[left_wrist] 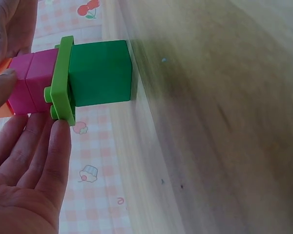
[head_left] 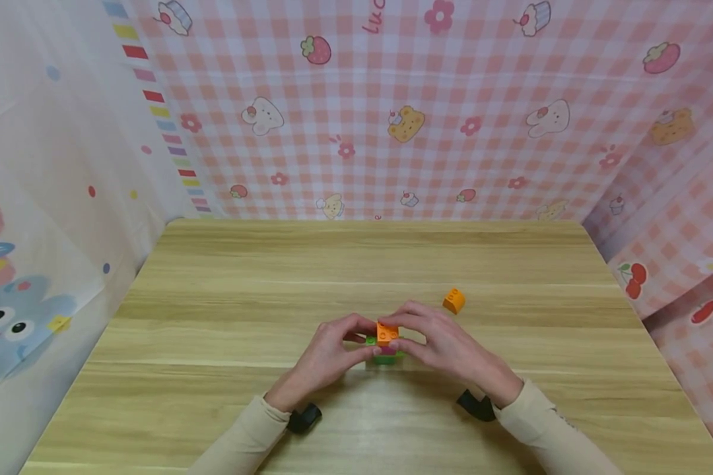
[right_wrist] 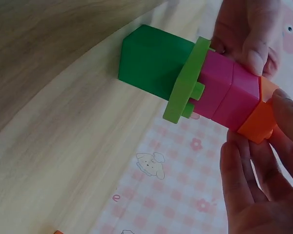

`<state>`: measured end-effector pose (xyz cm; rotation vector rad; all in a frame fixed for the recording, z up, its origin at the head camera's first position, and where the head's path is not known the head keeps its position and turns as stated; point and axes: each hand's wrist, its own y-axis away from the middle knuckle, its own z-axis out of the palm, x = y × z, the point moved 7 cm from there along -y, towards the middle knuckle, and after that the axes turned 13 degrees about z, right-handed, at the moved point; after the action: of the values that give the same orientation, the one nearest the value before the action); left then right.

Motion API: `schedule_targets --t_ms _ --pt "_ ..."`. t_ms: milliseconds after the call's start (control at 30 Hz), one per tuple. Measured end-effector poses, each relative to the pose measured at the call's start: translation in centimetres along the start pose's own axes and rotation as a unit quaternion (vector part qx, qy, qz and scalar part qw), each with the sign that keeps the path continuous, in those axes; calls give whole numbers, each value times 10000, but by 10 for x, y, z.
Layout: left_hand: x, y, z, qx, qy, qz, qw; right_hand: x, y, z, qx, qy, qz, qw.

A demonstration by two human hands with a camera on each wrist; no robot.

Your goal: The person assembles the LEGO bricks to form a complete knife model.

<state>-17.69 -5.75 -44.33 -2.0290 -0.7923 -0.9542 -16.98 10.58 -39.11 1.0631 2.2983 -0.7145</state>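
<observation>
A stack of toy building bricks stands upright on the table: a dark green brick (left_wrist: 101, 73) at the bottom, a wider light green plate (right_wrist: 185, 80) over it, two pink bricks (right_wrist: 227, 87), and an orange brick (head_left: 387, 334) on top. My left hand (head_left: 334, 346) holds the stack from its left side, thumb on the near face by the pink bricks and fingers on the far side. From the right, my right hand (head_left: 436, 335) pinches the orange brick between thumb and fingers. Whether the orange brick is fully pressed down, I cannot tell.
Behind the right hand, a second orange brick (head_left: 454, 301) with a curved side lies on the wooden table (head_left: 214, 290). Black wrist devices (head_left: 304, 418) show under both forearms. A pink checked cloth (head_left: 368, 86) hangs along the table's back edge.
</observation>
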Motion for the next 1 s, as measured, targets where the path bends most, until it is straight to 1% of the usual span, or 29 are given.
schedule_targets --t_ms 300,467,667,833,1000 --pt "1 0 0 -7 8 114 9999 0 0 1 -68 99 25 9999" --pt "2 0 0 -1 -2 213 9998 -3 0 0 -59 168 -82 9998" --pt "3 -1 1 -19 2 226 9997 -3 1 1 1 137 -162 9998" --pt "3 -1 1 -31 -9 183 9998 -1 0 2 -5 80 -66 9999" --pt "3 -1 0 -59 -14 95 9999 4 -2 3 -151 -41 205 9997"
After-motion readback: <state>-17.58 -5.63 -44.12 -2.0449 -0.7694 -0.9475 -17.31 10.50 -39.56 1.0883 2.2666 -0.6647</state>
